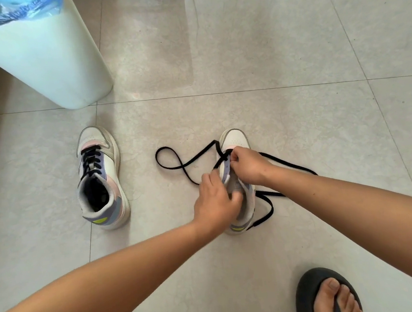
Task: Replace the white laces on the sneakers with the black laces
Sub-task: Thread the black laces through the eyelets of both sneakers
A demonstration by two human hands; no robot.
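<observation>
Past my sandalled foot [329, 295], my left hand [215, 203] grips the right sneaker [235, 140] on the floor, my right hand [247, 164] pinches its black lace [183, 163], the laced sneaker [100, 177] and bin [45, 63] beyond.

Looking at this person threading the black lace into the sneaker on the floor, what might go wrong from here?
1. The long flat black lace lies in loose loops on the floor on both sides of the white high-top sneaker being laced; it may twist or tangle when pulled.
2. The two free ends look uneven, so the lacing may finish lopsided.
3. The right hand pinches near the lowest eyelets; the lace could slip out.
</observation>
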